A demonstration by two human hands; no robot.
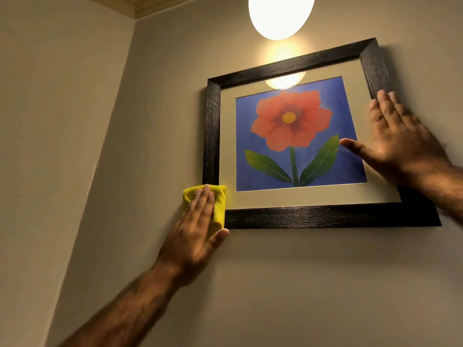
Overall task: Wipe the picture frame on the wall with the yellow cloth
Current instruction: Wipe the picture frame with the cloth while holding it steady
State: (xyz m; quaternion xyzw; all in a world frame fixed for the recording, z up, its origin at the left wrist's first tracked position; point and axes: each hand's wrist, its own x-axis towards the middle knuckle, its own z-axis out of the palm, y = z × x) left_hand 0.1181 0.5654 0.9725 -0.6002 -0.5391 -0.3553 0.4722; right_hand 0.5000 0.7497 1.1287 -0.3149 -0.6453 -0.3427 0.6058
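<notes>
A dark wooden picture frame (313, 217) hangs on the beige wall, holding a red flower on a blue ground under glass. My left hand (198, 231) presses a folded yellow cloth (220, 204) flat against the frame's lower left corner, fingers straight and thumb spread out beneath the bottom rail. My right hand (398, 144) lies flat with fingers apart on the frame's right side, covering part of the right rail, with its thumb reaching onto the glass.
A glowing round lamp (281, 13) hangs above the frame and reflects in the glass. The wall corner (117, 116) runs down to the left of the frame. Bare wall lies below the frame.
</notes>
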